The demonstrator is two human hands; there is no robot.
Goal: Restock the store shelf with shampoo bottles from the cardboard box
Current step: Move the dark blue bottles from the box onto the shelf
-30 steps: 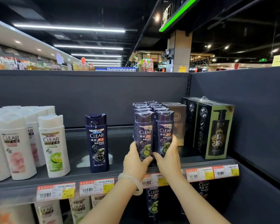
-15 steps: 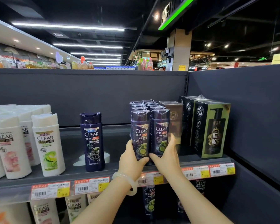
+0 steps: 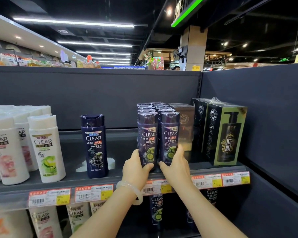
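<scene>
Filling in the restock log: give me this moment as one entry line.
stage: squaring front bottles | left hand: grips left wrapped bottle | right hand: grips right wrapped bottle | both upright on shelf front edge

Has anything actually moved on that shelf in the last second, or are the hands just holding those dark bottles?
Nothing visibly changed. The left hand and right hand stay cupped against the bases of the two front shrink-wrapped dark CLEAR bottles, which stand upright in the same spot. The lone dark blue bottle, white bottles and boxed pump shampoo stayed put too; only the camera drifted slightly.
</scene>
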